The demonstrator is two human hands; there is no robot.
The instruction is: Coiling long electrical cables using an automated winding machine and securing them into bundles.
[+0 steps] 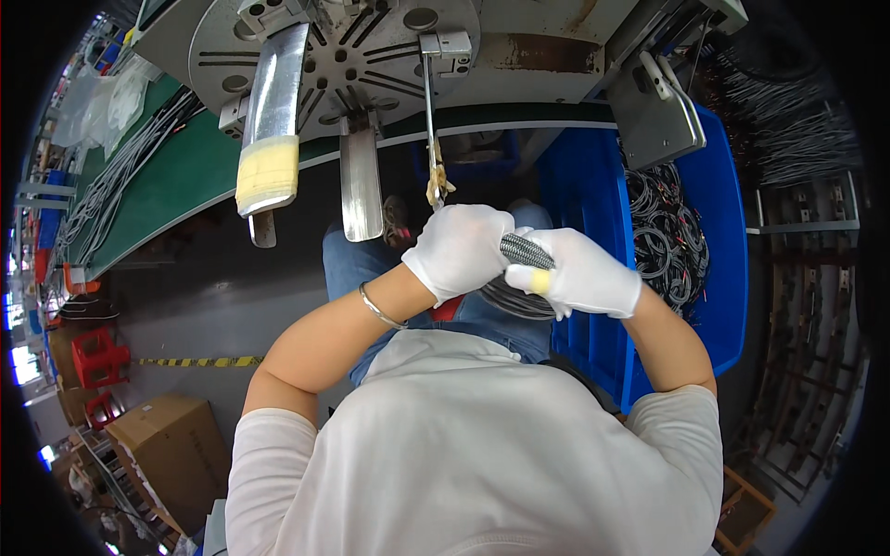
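A coil of grey and black cable (527,250) is held in front of my body, with its lower loops hanging over my lap. My right hand (586,274), in a white glove with a yellow band on the thumb, is closed round the coil. Against the coil's left end, my left hand (461,250) is closed on it too, also white-gloved; its fingertips are hidden. Just above the left hand ends a thin metal rod (431,120) with frayed tan material at its tip. The rod is fixed to a round slotted metal plate (324,69).
Two broad metal blades hang from the plate: a yellow-wrapped one (269,171) and a bare one (360,190). A blue bin (730,195) with coiled cables stands right. Grey cables lie on a green table (181,199) at left. Behind are a cardboard box (176,454) and red stools (97,357).
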